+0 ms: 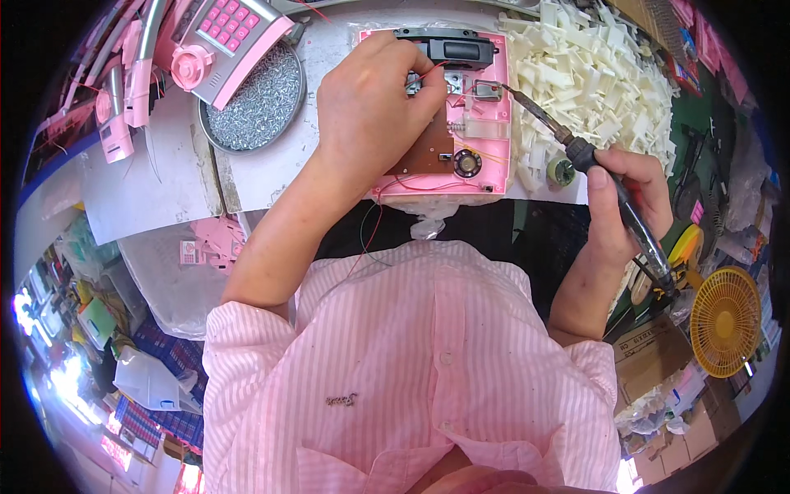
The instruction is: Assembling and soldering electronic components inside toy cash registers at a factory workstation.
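On the white table lies an open pink plastic housing (499, 177) with electronics inside. A brown circuit board (424, 156), a small round speaker (467, 163) and a black battery-box-like part (461, 54) sit in it. My left hand (370, 103) reaches over the housing's left side, thumb and fingertips pinched on a thin red wire (434, 68). Gripped in my right hand (629, 193) is a soldering iron (581, 154). Its tip points left, close to a small metal part (487, 90) at the housing's right edge; whether they touch I cannot tell.
A round tray of small screws (255, 107) stands at the left, with a pink-and-grey keypad shell (218, 41) overlapping it. White plastic pieces (592, 74) are heaped at the right, beside a solder spool (561, 171). A yellow fan (724, 321) stands farther right.
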`<move>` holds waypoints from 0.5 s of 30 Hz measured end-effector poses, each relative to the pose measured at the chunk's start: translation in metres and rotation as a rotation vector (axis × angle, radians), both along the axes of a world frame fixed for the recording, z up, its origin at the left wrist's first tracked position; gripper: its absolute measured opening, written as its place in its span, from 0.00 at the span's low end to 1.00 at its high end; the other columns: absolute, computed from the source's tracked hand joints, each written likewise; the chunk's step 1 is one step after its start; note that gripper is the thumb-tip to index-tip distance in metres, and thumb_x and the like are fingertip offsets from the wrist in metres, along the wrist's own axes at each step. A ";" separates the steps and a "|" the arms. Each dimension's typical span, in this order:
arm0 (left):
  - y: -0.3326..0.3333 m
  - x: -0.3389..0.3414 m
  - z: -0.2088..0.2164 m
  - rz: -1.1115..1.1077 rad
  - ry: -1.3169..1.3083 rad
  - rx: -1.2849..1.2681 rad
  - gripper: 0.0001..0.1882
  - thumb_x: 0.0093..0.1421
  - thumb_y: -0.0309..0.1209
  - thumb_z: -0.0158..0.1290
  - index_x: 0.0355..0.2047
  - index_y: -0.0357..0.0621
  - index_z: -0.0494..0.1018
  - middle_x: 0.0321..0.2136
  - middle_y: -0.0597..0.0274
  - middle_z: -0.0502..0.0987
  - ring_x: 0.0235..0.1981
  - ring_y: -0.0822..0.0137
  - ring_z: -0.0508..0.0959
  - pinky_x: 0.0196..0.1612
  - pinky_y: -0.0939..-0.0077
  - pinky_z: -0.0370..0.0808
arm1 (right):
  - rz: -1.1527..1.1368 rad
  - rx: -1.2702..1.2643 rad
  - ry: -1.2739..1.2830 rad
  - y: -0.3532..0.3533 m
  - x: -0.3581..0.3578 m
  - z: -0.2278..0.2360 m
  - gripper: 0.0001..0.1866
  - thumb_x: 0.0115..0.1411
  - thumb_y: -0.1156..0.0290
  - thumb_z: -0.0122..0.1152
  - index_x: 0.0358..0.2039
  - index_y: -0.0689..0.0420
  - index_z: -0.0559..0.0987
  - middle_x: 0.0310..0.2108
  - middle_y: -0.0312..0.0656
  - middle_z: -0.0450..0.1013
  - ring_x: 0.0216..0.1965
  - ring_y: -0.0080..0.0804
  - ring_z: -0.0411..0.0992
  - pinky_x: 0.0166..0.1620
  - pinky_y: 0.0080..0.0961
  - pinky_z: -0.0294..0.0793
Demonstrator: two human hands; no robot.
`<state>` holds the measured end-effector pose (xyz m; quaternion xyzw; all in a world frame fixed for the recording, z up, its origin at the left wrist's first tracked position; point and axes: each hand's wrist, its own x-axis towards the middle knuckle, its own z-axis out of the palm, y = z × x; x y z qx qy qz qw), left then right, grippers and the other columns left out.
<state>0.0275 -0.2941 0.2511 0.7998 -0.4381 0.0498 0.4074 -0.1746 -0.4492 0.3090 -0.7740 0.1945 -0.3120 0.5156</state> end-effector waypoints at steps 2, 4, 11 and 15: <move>0.000 0.000 0.000 -0.002 -0.003 -0.004 0.07 0.50 0.28 0.63 0.23 0.40 0.76 0.20 0.62 0.71 0.19 0.66 0.72 0.24 0.72 0.69 | 0.001 -0.006 0.006 -0.001 -0.002 -0.002 0.10 0.55 0.78 0.68 0.37 0.66 0.79 0.29 0.36 0.75 0.26 0.14 0.67 0.31 0.12 0.63; -0.001 0.000 0.001 -0.002 -0.006 0.001 0.07 0.50 0.28 0.63 0.23 0.40 0.76 0.19 0.62 0.70 0.19 0.67 0.71 0.24 0.72 0.68 | 0.004 -0.002 0.011 -0.002 -0.003 -0.002 0.10 0.55 0.78 0.68 0.37 0.66 0.79 0.28 0.35 0.75 0.26 0.14 0.66 0.31 0.11 0.62; -0.001 0.000 0.009 -0.006 0.017 0.031 0.06 0.48 0.29 0.62 0.22 0.43 0.75 0.21 0.60 0.73 0.21 0.59 0.75 0.26 0.65 0.72 | -0.002 0.011 0.005 -0.002 -0.001 0.000 0.10 0.55 0.78 0.69 0.37 0.65 0.79 0.28 0.34 0.75 0.25 0.13 0.66 0.31 0.11 0.61; 0.000 0.002 0.007 -0.013 0.029 0.027 0.06 0.48 0.28 0.62 0.22 0.42 0.75 0.20 0.60 0.73 0.20 0.60 0.74 0.25 0.66 0.72 | -0.011 0.013 0.031 -0.001 -0.001 0.001 0.10 0.55 0.78 0.69 0.37 0.65 0.79 0.27 0.34 0.74 0.25 0.13 0.65 0.31 0.11 0.61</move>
